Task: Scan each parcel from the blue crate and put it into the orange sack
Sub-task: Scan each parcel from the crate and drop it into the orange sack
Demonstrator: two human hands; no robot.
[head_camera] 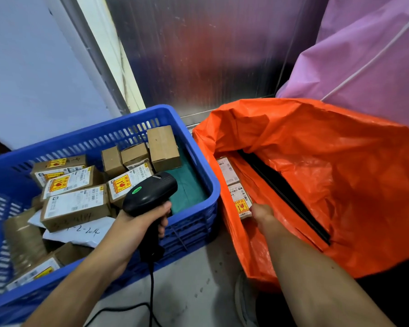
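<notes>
I am looking down at the orange sack (340,185), which is standing wide open just right of the blue crate (206,175), their sides touching. A pink sack (364,55) is leaning behind and to the right of the crate. The crate is holding a jumble of brown parcels (76,206), most lying label-up toward its left and middle, and a green cloth (189,187) is showing along its right wall.

My right arm (305,267) is stretching forward to the right of the crate and reaching down into the sack's mouth. My left arm (92,267) is crossing the crate's near wall, wrist bent upward. A black strip (281,192) is running diagonally inside the sack.

One parcel (240,201) with a yellow sticker is lying inside the sack, just beyond the crate's right wall. My right hand (262,214) is touching its near end; I cannot tell whether the fingers are gripping it or letting go.

My left hand (139,220) is clenching the handle of the black scanner (151,192) over the crate's near right corner, its head pointing away from me. Its cable (151,291) is hanging down in front of the crate.
</notes>
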